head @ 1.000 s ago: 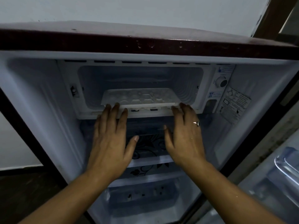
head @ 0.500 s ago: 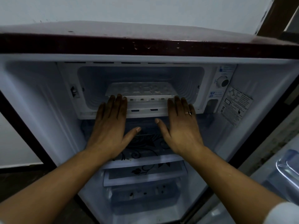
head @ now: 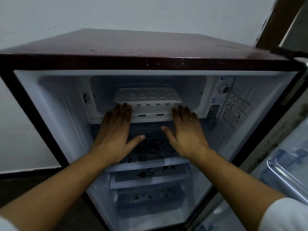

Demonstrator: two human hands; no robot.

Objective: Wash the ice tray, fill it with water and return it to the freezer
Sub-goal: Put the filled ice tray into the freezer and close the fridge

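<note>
The white plastic ice tray (head: 147, 95) is sitting level inside the small freezer compartment (head: 193, 99) of the open maroon fridge (head: 150, 47), while the left hand (head: 115, 130) and right hand (head: 188, 130), 2 flat palms with straight fingers, are touching its front corners.

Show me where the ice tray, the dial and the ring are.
ice tray (head: 147, 95): head view, middle of its top face, on the cube cells.
dial (head: 224, 89): head view, centre of the round knob.
ring (head: 193, 118): head view, top of the band.
</note>
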